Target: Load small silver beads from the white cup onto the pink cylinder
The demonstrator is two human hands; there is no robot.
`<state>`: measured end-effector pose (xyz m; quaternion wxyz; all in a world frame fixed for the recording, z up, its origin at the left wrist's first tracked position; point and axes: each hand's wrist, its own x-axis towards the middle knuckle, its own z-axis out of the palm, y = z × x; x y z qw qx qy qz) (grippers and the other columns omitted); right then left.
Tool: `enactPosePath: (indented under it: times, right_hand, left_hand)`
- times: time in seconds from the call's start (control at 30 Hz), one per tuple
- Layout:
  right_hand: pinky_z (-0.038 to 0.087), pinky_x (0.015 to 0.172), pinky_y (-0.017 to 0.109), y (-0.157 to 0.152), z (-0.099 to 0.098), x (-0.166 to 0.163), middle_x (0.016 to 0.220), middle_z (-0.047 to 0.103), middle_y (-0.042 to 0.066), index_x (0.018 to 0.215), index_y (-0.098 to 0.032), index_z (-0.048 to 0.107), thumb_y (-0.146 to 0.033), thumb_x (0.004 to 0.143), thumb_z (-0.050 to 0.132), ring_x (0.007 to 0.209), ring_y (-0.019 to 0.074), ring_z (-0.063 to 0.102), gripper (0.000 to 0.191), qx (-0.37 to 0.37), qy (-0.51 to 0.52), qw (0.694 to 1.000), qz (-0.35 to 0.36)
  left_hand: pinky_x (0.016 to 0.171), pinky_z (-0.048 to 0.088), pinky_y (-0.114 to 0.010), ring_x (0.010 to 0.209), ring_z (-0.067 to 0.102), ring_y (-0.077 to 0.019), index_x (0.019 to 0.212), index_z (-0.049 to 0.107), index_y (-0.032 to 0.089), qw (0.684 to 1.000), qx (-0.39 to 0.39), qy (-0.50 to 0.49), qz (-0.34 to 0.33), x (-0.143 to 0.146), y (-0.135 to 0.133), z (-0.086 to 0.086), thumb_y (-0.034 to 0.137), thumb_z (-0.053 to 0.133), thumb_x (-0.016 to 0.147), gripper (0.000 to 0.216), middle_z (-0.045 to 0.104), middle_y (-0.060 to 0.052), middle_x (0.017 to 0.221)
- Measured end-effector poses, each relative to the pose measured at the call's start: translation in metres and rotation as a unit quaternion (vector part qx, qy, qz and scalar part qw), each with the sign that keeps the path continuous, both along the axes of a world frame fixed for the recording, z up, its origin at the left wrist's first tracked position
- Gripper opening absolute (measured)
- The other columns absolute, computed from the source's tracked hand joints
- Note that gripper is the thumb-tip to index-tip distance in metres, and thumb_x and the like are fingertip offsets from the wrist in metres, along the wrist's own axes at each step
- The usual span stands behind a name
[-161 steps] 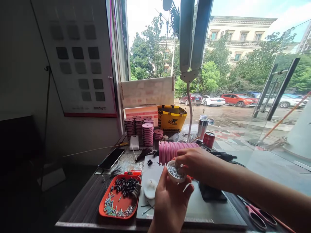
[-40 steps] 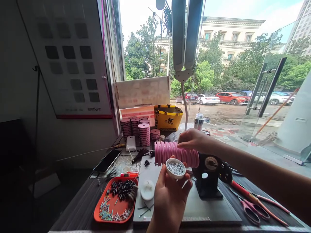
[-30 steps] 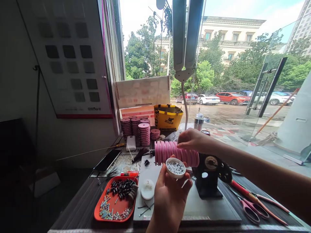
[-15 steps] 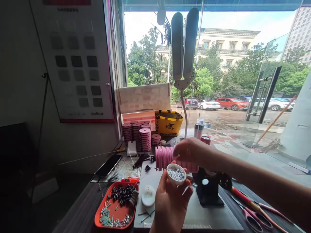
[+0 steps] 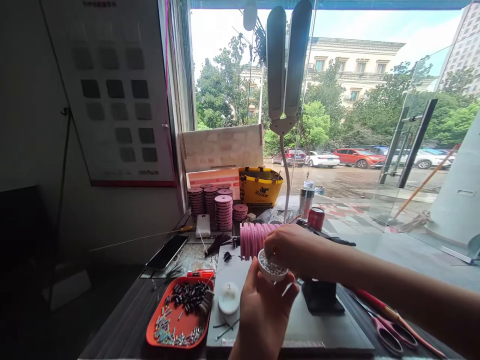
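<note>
My left hand [image 5: 262, 310] holds up a small white bowl [image 5: 273, 276], its fingers wrapped round it from below. Small whitish beads [image 5: 269, 266] lie inside. Over the bowl's back rim, my right hand [image 5: 283, 247] dips its bent, closed fingertips among the beads. Whatever those fingers pinch is hidden. Just behind both hands is a row of pink ribbed spools [image 5: 255, 240], lying sideways and partly covered by my right hand. A black stand [image 5: 323, 296] rests below my right forearm on a pale board [image 5: 315, 335].
On the left sits a red tray [image 5: 150, 327] of small metal and black parts. Beside it are a white dish [image 5: 228, 299] and a phone [image 5: 167, 251]. Scissors [image 5: 392, 336] lie at right. Stacked pink spools [image 5: 224, 212], a yellow bag [image 5: 260, 187] and a red can [image 5: 316, 218] stand behind.
My right hand has come down from the pink spools to the bowl, its fingertips now at the beads. My left hand keeps the bowl in nearly the same place.
</note>
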<state>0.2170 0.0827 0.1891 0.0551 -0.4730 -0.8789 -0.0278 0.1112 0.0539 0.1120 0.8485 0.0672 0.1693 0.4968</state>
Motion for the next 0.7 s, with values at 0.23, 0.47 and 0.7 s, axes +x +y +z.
enactPosePath:
  times: [0.23, 0.47, 0.7]
  right_hand:
    - [0.023, 0.051, 0.02, -0.002, 0.006, 0.007, 0.054, 0.051, -0.001, 0.062, -0.015, 0.061, -0.011, 0.063, 0.046, 0.051, 0.0051, 0.034, 0.016, -0.018, 0.052, 0.998, -0.015]
    - [0.024, 0.052, 0.02, -0.007, 0.008, 0.009, 0.06, 0.055, -0.001, 0.065, -0.017, 0.06, -0.016, 0.062, 0.052, 0.055, 0.0064, 0.038, 0.01, -0.041, 0.028, 0.999, 0.009]
    - [0.019, 0.047, 0.022, -0.006, 0.002, -0.002, 0.049, 0.042, -0.001, 0.053, -0.014, 0.053, -0.016, 0.061, 0.048, 0.046, 0.0057, 0.023, 0.009, -0.02, -0.02, 0.999, -0.017]
  left_hand:
    - [0.057, 0.044, -0.027, 0.059, 0.058, -0.0182, 0.074, 0.064, 0.012, 0.999, 0.025, -0.015, -0.014, 0.0, 0.001, -0.002, 0.03, 0.041, 0.085, 0.032, 0.063, -0.008, 0.068]
    - [0.058, 0.043, -0.027, 0.057, 0.058, -0.0169, 0.071, 0.064, 0.01, 1.0, 0.009, 0.0, -0.011, 0.002, -0.001, 0.001, 0.03, 0.039, 0.086, 0.036, 0.063, -0.008, 0.065]
    - [0.057, 0.043, -0.026, 0.06, 0.059, -0.0168, 0.072, 0.064, 0.012, 1.0, 0.021, -0.001, -0.012, 0.004, -0.003, -0.001, 0.029, 0.039, 0.086, 0.033, 0.064, -0.007, 0.068]
